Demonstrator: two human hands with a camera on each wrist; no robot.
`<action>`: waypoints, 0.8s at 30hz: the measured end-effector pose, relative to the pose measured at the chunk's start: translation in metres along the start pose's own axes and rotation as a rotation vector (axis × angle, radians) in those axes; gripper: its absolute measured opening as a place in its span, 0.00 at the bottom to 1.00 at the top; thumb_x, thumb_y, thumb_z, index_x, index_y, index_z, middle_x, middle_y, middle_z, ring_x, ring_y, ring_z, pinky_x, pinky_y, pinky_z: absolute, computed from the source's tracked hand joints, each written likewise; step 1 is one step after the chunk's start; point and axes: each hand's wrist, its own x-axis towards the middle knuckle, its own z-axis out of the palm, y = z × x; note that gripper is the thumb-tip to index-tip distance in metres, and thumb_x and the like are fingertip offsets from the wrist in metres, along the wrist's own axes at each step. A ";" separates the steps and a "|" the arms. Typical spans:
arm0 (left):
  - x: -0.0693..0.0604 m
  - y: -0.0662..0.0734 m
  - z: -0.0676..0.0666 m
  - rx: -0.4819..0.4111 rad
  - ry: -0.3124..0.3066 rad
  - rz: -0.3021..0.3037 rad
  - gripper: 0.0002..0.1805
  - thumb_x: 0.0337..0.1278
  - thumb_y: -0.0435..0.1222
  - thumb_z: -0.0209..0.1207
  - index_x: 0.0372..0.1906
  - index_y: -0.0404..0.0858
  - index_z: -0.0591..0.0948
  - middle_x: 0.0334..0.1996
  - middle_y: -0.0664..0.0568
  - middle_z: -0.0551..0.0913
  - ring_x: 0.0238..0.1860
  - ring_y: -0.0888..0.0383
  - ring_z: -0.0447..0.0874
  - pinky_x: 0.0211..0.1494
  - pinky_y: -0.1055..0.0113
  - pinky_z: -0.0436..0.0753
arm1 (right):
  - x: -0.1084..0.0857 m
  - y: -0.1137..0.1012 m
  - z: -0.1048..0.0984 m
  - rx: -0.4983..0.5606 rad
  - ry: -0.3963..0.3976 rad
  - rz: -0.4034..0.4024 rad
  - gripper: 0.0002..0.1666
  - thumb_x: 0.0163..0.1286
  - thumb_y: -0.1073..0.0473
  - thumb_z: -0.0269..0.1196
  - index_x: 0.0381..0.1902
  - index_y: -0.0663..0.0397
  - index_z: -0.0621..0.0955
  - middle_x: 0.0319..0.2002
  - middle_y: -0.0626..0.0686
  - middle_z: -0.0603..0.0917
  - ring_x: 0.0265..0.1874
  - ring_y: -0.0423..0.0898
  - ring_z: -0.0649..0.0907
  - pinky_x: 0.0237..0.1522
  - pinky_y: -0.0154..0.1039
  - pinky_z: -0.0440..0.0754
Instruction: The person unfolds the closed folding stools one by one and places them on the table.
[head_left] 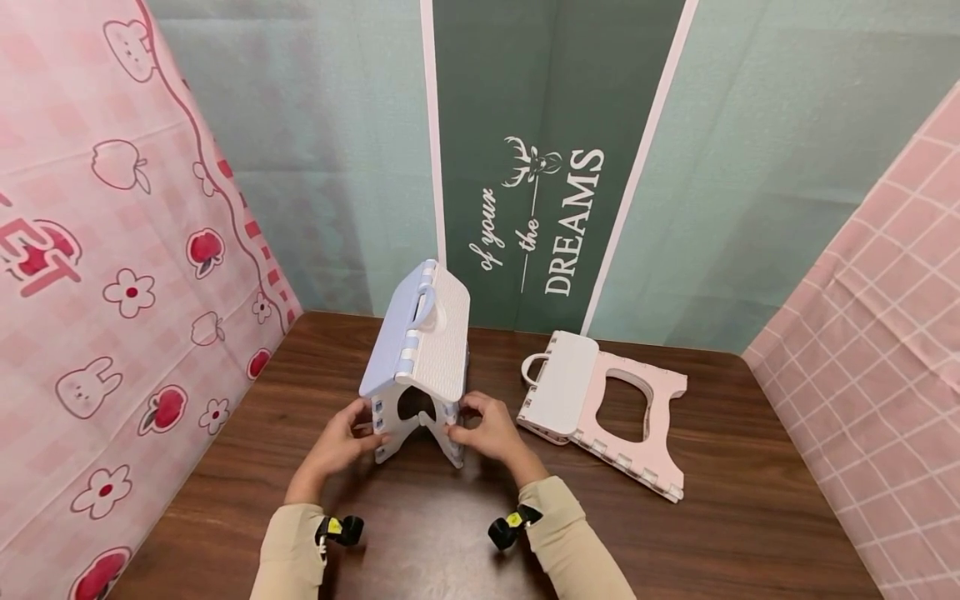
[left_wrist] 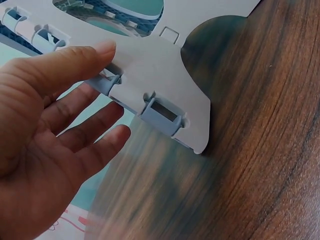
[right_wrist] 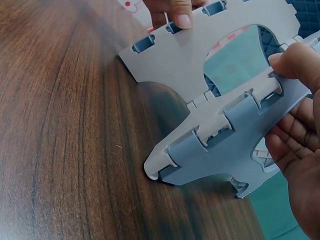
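Observation:
A blue-and-white folding stool (head_left: 442,342) stands partly unfolded on the table, its two seat halves sloping down from a ridge like a roof, with a loop handle at the ridge. Its white front panel bends inward at a middle hinge. My left hand (head_left: 341,437) pinches the left leg edge, thumb on the white panel (left_wrist: 145,75) and fingers behind. On the opposite side my right hand (head_left: 491,429) grips the right leg edge, with the thumb at the front corner and the other fingers along the blue side panel (right_wrist: 220,150). The stool's rear is hidden in the head view.
A pink folding stool with a white seat (head_left: 567,383) lies folded flat on the wooden table (head_left: 720,517), to the right. A green printed cloth (head_left: 555,100) hangs behind the table. Pink patterned cloths stand at the left and right sides.

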 end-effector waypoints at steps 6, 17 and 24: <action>0.000 -0.003 -0.002 0.001 -0.004 0.003 0.24 0.43 0.23 0.66 0.48 0.27 0.72 0.43 0.37 0.77 0.45 0.40 0.78 0.43 0.63 0.79 | -0.001 0.001 -0.001 -0.003 -0.002 0.002 0.11 0.46 0.60 0.70 0.29 0.56 0.81 0.31 0.45 0.79 0.31 0.41 0.79 0.36 0.39 0.79; 0.000 -0.004 -0.006 0.002 -0.006 0.003 0.22 0.45 0.23 0.65 0.48 0.27 0.71 0.42 0.38 0.76 0.46 0.40 0.77 0.44 0.62 0.78 | -0.002 -0.001 -0.003 0.011 0.007 0.023 0.12 0.46 0.61 0.71 0.29 0.57 0.81 0.31 0.45 0.79 0.31 0.42 0.79 0.36 0.43 0.79; 0.001 -0.001 -0.008 -0.001 -0.005 -0.003 0.22 0.46 0.22 0.64 0.48 0.26 0.71 0.42 0.38 0.76 0.46 0.39 0.77 0.47 0.60 0.78 | -0.002 0.000 -0.002 0.008 0.018 0.039 0.12 0.46 0.60 0.71 0.29 0.56 0.81 0.31 0.44 0.79 0.31 0.44 0.80 0.36 0.42 0.79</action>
